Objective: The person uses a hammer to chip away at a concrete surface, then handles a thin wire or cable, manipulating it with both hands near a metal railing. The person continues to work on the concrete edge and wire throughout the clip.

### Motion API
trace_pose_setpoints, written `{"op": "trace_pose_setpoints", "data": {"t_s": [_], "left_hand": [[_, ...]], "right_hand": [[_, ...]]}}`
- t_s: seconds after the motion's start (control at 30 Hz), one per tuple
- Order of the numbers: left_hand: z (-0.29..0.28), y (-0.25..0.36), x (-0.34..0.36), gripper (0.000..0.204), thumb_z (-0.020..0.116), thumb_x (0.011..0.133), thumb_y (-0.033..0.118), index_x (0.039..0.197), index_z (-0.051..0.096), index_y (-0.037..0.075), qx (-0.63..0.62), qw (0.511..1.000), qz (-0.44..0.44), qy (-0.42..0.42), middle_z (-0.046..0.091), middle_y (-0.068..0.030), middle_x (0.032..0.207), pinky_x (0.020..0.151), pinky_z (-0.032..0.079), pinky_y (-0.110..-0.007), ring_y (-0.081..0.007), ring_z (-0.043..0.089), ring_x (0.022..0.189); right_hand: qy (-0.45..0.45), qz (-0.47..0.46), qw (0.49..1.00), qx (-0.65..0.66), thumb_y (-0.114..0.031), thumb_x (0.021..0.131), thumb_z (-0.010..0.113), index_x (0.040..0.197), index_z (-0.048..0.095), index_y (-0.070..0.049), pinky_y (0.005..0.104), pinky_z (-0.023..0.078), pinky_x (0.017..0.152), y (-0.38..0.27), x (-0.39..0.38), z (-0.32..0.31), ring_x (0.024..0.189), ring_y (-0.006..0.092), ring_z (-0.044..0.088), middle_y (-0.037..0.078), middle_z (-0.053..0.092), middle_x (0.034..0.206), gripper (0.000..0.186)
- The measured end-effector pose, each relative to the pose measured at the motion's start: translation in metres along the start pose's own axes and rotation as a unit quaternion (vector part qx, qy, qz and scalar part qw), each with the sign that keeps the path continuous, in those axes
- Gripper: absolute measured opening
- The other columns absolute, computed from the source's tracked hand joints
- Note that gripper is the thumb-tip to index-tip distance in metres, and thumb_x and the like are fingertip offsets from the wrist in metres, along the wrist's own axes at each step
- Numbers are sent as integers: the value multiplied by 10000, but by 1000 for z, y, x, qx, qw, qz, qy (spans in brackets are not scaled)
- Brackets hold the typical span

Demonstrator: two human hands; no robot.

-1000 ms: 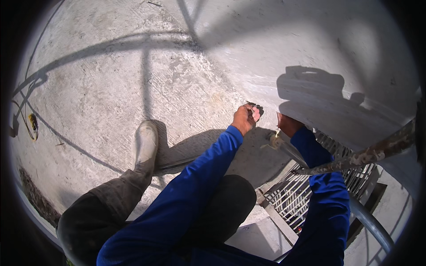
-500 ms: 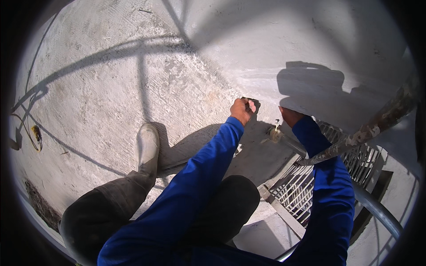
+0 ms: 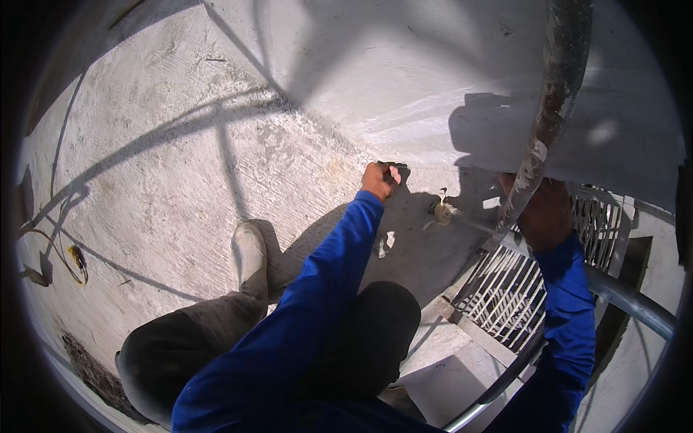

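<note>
My left hand (image 3: 380, 180) is closed, fingers pinched together, low by the edge where the rough concrete floor (image 3: 173, 151) meets the smooth pale wall (image 3: 404, 94). What it grips is too small to make out. A thin, straight line (image 3: 440, 169) runs from it along the base of the wall toward my right hand (image 3: 545, 216). That hand is beside the wall, above a slatted metal grate (image 3: 498, 299). A paint-spotted, rusty pipe (image 3: 538, 144) crosses in front of its fingers, so their grip is hidden. Between the hands lies a pipe end with pale wrapping (image 3: 442, 211).
A grey metal pipe (image 3: 628, 303) passes under my right forearm, beside a dark slot (image 3: 635, 267). My boot (image 3: 249, 256) stands on the floor to the left. Farther left lies a cord with a yellow connector (image 3: 76, 254). Shadows of railings cross the concrete.
My right hand has moved to the right along the wall, over the grate and behind the rusty pipe. My left hand stays at the wall's base. The view has shifted.
</note>
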State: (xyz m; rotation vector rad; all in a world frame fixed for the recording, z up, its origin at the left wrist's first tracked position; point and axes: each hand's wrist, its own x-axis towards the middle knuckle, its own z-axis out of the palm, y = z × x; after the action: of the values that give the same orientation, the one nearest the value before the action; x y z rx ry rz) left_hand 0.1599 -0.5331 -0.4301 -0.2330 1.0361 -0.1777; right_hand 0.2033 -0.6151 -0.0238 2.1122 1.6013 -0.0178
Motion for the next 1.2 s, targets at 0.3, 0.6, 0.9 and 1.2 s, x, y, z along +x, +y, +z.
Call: {"op": "trace_pose_setpoints", "data": {"t_s": [0.3, 0.6, 0.9, 1.2], "left_hand": [[-8, 18, -6, 81, 458, 929, 53, 956, 531, 34, 0, 999, 33, 27, 581, -81, 840, 682, 499, -420, -202, 577, 733], [-7, 13, -5, 134, 418, 905, 34, 899, 551, 50, 16, 999, 30, 8, 594, -95, 753, 640, 494, -420, -214, 574, 654], [-12, 16, -3, 96, 447, 922, 52, 923, 543, 50, 2, 1000, 24, -12, 593, -78, 766, 659, 493, -408, -200, 576, 676], [-12, 17, -8, 64, 469, 924, 27, 938, 531, 30, -15, 1000, 12, -14, 578, -94, 851, 724, 495, -379, -207, 563, 756]], "right_hand": [[-4, 167, 865, 474, -132, 884, 600, 1105, 595, -14, 400, 528, 752, -152, -10, -2, 850, 357, 655, 189, 671, 953, 250], [227, 499, 526, 650, -125, 949, 526, 1148, 540, 6, 241, 509, 517, -158, 68, 163, 767, 138, 641, 114, 609, 1014, 238], [312, 381, 560, 667, -193, 991, 492, 1229, 499, 9, 251, 501, 616, -149, 61, 163, 866, 128, 606, 102, 590, 1104, 312], [364, 371, 601, 607, -258, 1018, 432, 1040, 553, 0, 284, 441, 577, -148, 61, 190, 674, 136, 534, 63, 557, 795, 285]]}}
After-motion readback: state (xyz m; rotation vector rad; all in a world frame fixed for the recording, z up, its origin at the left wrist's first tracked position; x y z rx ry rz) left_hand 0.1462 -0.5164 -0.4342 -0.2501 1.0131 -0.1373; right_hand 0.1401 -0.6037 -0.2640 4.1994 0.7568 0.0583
